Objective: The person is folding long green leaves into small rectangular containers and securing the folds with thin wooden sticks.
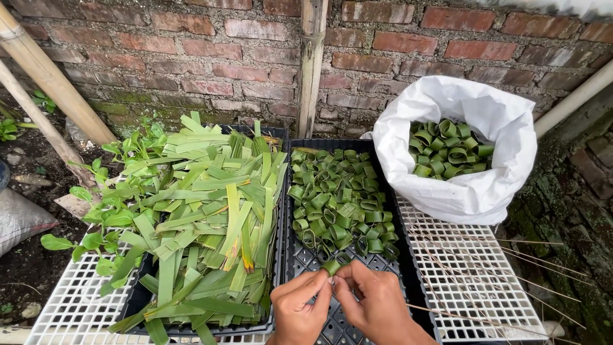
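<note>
Red brick wall behind white plastic grid surface (466, 281) | black mesh tray (357, 255) of green leaf rings | left hand (297, 310) and right hand (377, 303) pinch small green leaf ring (331, 266) above tray's near edge | flat leaf strips (211, 211) left of tray | white sack (472, 185) right

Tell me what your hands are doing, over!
Left hand and right hand both pinching one small leaf ring. Held just above the black tray, near the ring pile. Nothing in the way.
</note>
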